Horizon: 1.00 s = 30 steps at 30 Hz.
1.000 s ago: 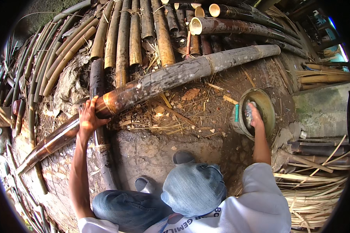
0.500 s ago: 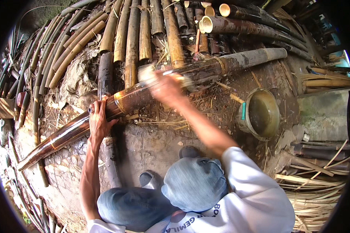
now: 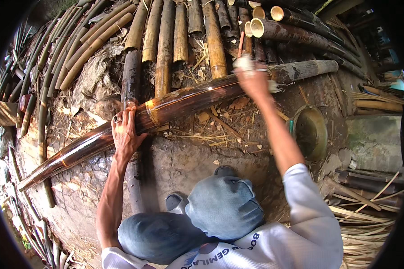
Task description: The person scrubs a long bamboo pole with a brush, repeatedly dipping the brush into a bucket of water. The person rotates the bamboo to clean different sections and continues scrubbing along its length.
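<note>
A long, dark, wet bamboo pole (image 3: 197,99) lies slantwise before me, from lower left to upper right. Its brown surface shines, while the far right end looks dull and grey. My left hand (image 3: 125,130) is closed over the pole left of its middle, fingers across the top and thumb on the near side. Toward the right end, my right hand (image 3: 254,80) grips a whitish scrubber (image 3: 244,64) against the pole. Motion blurs both, so I cannot tell exactly what the scrubber is made of. Another dark pole (image 3: 131,74) passes crosswise beneath, near my left hand.
Several cut bamboo poles (image 3: 164,49) lie beyond, with more stacked at upper right (image 3: 296,35) and left (image 3: 69,54). A basin (image 3: 321,134) of murky water, with a green thing at its rim, sits right. Split bamboo strips (image 3: 368,233) pile at lower right.
My right hand has slid the scrubber rightward along the pole, from near its middle toward the right end. My left hand keeps its place on the pole. The whole view has shifted slightly.
</note>
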Tool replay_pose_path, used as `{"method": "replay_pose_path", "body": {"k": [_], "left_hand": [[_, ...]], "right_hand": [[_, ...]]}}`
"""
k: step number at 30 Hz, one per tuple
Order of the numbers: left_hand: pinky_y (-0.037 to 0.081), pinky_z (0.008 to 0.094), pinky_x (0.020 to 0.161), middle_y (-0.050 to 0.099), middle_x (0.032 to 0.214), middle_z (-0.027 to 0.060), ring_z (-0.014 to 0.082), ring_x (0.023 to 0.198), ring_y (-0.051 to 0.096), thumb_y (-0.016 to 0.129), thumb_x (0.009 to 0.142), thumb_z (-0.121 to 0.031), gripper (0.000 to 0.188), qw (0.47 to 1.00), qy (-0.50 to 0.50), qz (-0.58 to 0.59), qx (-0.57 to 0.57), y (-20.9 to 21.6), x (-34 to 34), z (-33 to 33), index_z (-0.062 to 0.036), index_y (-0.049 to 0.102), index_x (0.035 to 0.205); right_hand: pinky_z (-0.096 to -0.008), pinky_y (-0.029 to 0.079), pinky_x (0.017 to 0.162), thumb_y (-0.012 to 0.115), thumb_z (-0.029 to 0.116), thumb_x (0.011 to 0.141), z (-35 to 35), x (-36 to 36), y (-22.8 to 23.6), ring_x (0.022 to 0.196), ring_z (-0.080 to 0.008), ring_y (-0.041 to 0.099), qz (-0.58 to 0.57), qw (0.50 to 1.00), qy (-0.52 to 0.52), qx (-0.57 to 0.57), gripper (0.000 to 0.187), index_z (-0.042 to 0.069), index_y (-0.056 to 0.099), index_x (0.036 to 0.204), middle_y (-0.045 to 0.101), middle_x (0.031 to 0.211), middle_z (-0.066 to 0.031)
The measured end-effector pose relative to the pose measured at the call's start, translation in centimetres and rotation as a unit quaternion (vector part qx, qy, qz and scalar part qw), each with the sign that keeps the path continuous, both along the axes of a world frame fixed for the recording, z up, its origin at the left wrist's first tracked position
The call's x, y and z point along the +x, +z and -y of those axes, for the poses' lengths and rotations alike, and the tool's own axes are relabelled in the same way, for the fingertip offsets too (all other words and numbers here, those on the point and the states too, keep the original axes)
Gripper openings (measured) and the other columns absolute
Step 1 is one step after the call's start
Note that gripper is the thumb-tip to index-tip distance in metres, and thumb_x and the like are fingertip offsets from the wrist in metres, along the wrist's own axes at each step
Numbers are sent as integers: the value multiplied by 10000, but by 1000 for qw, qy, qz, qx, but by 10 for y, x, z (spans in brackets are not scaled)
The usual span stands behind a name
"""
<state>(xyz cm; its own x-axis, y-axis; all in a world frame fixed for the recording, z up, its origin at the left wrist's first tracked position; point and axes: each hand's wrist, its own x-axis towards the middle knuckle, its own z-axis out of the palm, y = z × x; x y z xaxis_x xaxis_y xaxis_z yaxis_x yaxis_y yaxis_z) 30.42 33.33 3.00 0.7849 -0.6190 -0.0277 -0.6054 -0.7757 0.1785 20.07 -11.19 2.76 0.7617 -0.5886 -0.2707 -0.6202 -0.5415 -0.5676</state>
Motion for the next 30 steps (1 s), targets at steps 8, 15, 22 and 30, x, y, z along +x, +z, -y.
{"method": "replay_pose_path", "body": {"k": [8, 15, 22, 30], "left_hand": [[310, 498, 1192, 491, 1509, 136, 350, 1277, 590, 935, 664, -259, 1033, 998, 27, -59, -6, 6, -4, -4, -39, 388, 1513], [305, 503, 1202, 483, 1493, 155, 358, 1417, 419, 919, 667, -217, 1022, 1000, -6, 19, -18, -5, -23, -7, -28, 385, 1518], [296, 497, 1206, 484, 1491, 122, 317, 1428, 418, 899, 711, -295, 1035, 992, 2, 120, -25, -32, -56, -19, -103, 364, 1576], [354, 562, 1131, 532, 1423, 109, 326, 1366, 489, 924, 627, -466, 1046, 1000, -1, -5, 27, -9, -34, -37, -110, 453, 1490]], "right_hand": [[-443, 551, 971, 712, 214, 896, -174, 26, -36, 1170, -255, 661, 218, 924, 222, -224, 364, 95, 706, 1240, 712, 1223, -165], [-445, 600, 594, 594, 430, 1023, 53, -24, -27, 708, -309, 736, 11, 958, 15, -285, 463, 16, 619, 1229, 718, 801, -148], [-410, 570, 743, 660, 240, 907, -228, 29, -30, 725, -248, 663, 177, 927, 305, -127, 327, 88, 709, 1193, 732, 940, -119], [-483, 618, 688, 594, 439, 1020, 37, -66, -10, 801, -354, 732, 10, 978, -24, -206, 523, 32, 587, 1347, 718, 978, -202]]}}
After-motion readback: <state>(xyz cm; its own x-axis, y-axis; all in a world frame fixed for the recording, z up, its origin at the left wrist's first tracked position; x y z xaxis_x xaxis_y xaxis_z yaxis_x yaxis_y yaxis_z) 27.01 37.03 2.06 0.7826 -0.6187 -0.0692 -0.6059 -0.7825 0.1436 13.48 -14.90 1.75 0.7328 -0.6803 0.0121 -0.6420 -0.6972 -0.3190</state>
